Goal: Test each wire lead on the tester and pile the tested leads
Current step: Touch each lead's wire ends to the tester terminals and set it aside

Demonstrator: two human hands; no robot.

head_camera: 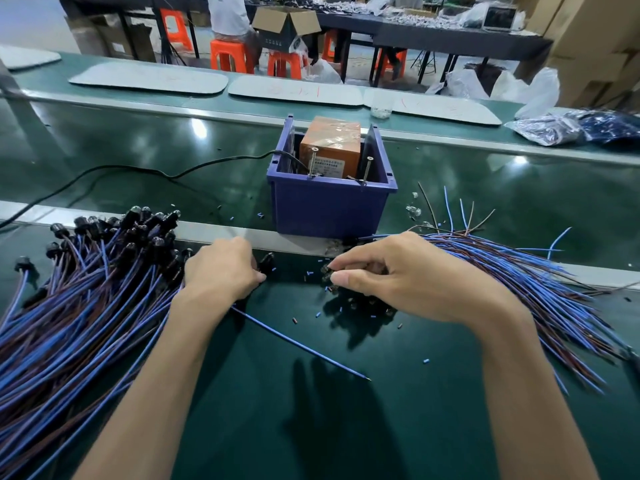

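Single lead [300, 344]: laid on the green table [398, 427], long axis diagonal; black head far-left at the left hand, stripped tip pointed near-right
Left hand [221, 268]: fingers [239, 245] curled down and clamped on the head end of the single lead; the grip itself is covered by the palm
Right hand [398, 278]: thumb and fingers [349, 259] pinched together on dark heads at the near end of the right pile of leads [512, 275]; how many heads are held cannot be told
Right pile of leads: blue and brown wires fanned out to the right, heads toward the middle, partly hidden under the hand
Left pile of leads [86, 289]: heads pointed to the far side, wires run near-left and cut off by the frame edge
Tester [329, 147]: orange box seated in a blue bin [329, 206] beyond both hands, two upright screws at its front; label unreadable
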